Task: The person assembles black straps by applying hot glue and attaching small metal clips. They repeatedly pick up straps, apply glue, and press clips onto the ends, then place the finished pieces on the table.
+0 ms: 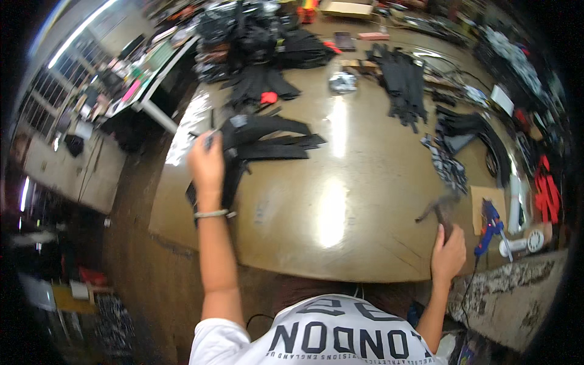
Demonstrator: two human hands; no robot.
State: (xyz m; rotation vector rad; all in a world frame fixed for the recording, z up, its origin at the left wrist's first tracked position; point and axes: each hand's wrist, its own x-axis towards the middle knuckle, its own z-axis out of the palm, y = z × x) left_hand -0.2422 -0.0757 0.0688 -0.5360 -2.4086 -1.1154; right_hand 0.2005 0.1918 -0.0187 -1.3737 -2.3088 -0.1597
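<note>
At the left side of the table my left hand (207, 163) is closed around a dark piece at the end of some black strips. These black fabric strips (271, 149) lie fanned out to the right of it, and some hang down below my wrist. Over the table's right front edge, my right hand (449, 258) grips a hammer (444, 214) by its handle. The hammer's head is blurred and points away from me. Just beyond it lies a black-and-white patterned strap (447, 165).
A blue glue gun (489, 226) rests by a cardboard piece (480, 196) at the right, near a white tape roll (535, 241). Stacked black strips (403, 82) and curved black straps (486, 137) lie farther back. Black bundles (234, 39) pile up at the far left of the table (292, 225).
</note>
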